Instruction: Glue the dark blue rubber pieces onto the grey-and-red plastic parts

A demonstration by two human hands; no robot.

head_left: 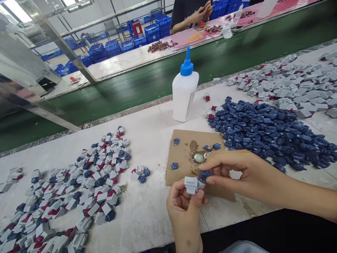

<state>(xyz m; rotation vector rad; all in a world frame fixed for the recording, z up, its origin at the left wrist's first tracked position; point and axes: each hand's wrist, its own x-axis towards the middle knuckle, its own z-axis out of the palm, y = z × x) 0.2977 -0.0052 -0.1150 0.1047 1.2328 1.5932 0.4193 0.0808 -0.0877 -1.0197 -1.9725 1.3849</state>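
My left hand (185, 207) pinches a small grey plastic piece (191, 184) above the near edge of a cardboard square. Between the thumb and forefinger of my right hand (231, 170) is a small dark blue plastic piece (204, 174), which meets the grey one or nearly so; whether they touch I cannot tell. Just beyond my fingers, a small round cap of clear liquid (198, 157) sits on the cardboard (181, 149). A few loose blue pieces (174, 165) lie around it on the board.
A white glue bottle with a blue nozzle (185, 89) stands behind the cardboard. Blue pieces (263, 128) are heaped at right, grey ones (295, 84) beyond them. Joined grey, red and blue pieces (97, 175) spread at left. Past the green conveyor belt (131, 84), another person's hands (201, 14) work.
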